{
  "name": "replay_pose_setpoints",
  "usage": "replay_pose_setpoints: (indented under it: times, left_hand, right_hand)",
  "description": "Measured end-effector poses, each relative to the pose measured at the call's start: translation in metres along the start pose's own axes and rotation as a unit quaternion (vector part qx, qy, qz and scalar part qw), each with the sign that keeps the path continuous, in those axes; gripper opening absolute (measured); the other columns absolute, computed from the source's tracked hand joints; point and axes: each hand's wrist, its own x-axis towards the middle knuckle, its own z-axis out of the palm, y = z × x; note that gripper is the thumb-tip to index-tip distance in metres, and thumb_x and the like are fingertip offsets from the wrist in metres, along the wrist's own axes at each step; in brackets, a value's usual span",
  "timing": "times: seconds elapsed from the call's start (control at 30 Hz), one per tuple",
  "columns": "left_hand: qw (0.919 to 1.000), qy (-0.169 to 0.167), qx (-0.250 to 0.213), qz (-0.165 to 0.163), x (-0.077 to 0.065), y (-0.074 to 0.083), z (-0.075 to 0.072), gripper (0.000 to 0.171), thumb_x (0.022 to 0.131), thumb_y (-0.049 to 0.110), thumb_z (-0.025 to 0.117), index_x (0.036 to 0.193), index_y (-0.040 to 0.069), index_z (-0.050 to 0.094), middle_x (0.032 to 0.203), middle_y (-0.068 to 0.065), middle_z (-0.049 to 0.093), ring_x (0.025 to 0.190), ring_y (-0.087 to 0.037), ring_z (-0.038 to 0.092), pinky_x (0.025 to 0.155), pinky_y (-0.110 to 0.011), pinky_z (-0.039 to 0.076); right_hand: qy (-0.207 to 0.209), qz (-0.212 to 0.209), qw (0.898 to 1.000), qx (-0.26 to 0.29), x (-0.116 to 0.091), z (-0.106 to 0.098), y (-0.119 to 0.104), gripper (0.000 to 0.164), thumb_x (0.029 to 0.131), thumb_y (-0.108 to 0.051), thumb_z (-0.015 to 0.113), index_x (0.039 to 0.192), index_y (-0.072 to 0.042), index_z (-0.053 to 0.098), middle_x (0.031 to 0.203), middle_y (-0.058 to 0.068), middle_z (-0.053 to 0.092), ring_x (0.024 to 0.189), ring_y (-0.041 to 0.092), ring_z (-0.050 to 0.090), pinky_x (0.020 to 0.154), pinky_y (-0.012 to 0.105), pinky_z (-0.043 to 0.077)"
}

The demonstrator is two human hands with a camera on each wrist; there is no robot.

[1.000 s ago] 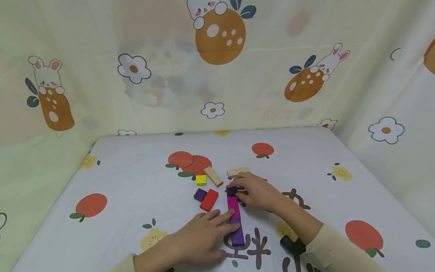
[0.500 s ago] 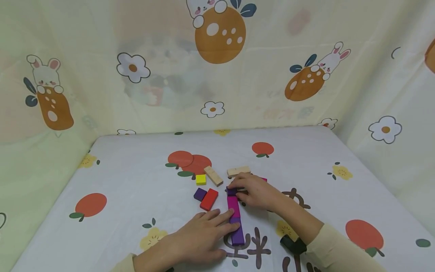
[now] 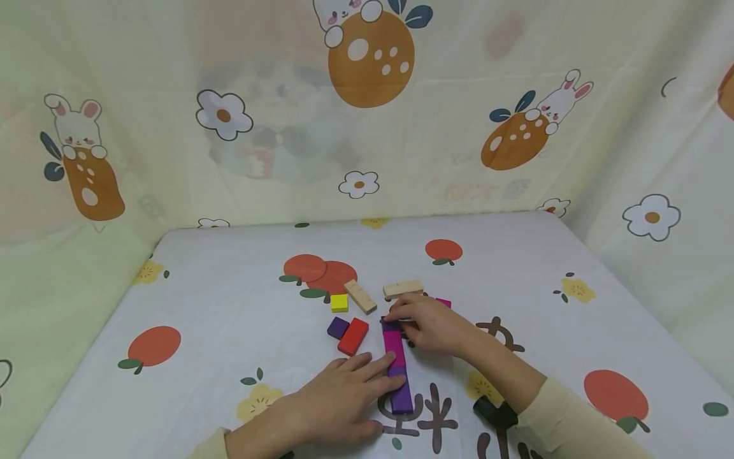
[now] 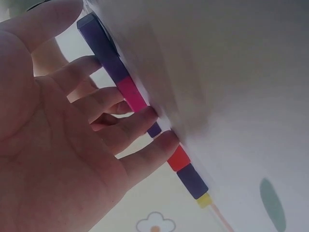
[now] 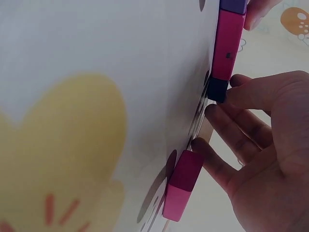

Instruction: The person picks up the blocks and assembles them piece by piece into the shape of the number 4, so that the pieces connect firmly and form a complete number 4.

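Note:
A straight row of wooden blocks runs away from me in the head view: a long purple block (image 3: 401, 396) nearest, a pink block (image 3: 393, 347) in the middle, a small dark purple block (image 3: 391, 325) at the far end. My left hand (image 3: 341, 395) lies along the row's left side, extended fingertips touching the purple and pink blocks. At the far end my right hand (image 3: 432, 324) pinches the small purple block between thumb and fingers. In the right wrist view the thumb (image 5: 248, 95) is against that dark block, which meets the pink block's end.
Left of the row lie a red block (image 3: 353, 336), another small purple block (image 3: 338, 327) and a yellow block (image 3: 339, 303). Two plain wood blocks (image 3: 360, 297) sit farther back. A separate pink block (image 5: 183, 186) lies beside my right hand. Patterned curtains (image 3: 275, 191) surround the table.
The small purple block under my right fingers now looks lower and level with the pink block's top. The right fingers have shifted very slightly; my left hand stays still.

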Motion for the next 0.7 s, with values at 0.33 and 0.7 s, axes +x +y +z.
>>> replay_pose_setpoints:
  times: [0.33, 0.7]
  left_hand:
    - [1.0, 0.002, 0.001, 0.002, -0.0006, 0.0, 0.0003, 0.069, 0.094, 0.048, 0.07, 0.156, 0.042, 0.042, 0.169, 0.01, 0.032, 0.154, -0.03, 0.035, 0.117, -0.058, 0.04]
    - [0.9999, 0.007, 0.006, 0.006, -0.0004, 0.0009, -0.0001, 0.069, 0.094, 0.048, 0.07, 0.156, 0.042, 0.042, 0.169, 0.01, 0.032, 0.153, -0.031, 0.037, 0.116, -0.058, 0.041]
  right_hand:
    - [0.007, 0.017, 1.0, 0.002, -0.0009, 0.0015, -0.0012, 0.031, 0.094, -0.004, 0.069, 0.122, -0.015, 0.077, 0.124, 0.003, 0.068, 0.118, 0.023, 0.063, 0.103, 0.045, 0.055]
    - [0.051, 0.032, 0.998, -0.001, -0.0015, -0.0038, 0.0007, 0.029, 0.094, -0.008, 0.071, 0.121, -0.015, 0.075, 0.121, 0.002, 0.068, 0.11, 0.019, 0.062, 0.093, 0.04, 0.057]
